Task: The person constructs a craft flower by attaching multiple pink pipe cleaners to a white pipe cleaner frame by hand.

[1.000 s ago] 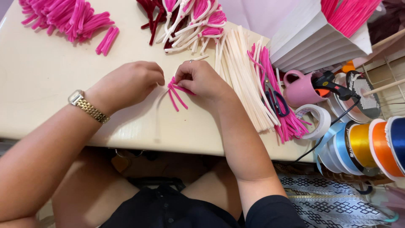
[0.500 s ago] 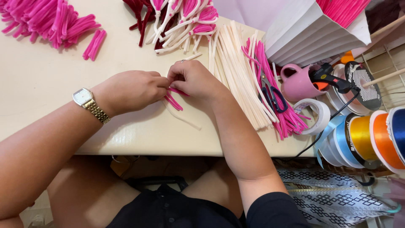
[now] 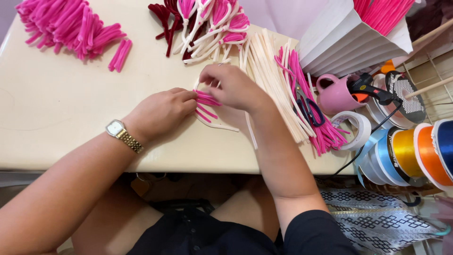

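Our left hand pinches the short pink stems together on the cream worktop, while our right hand closes its grip on a cream stem curving beneath them. We judge the loose bundle could splay if the pinch slackens. The scissors and cream stem pile crowd our right; open room lies left, with the near edge just behind our wrists.

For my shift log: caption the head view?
Both hands, left hand and right hand, pinch short pink pipe-cleaner pieces on a cream table.
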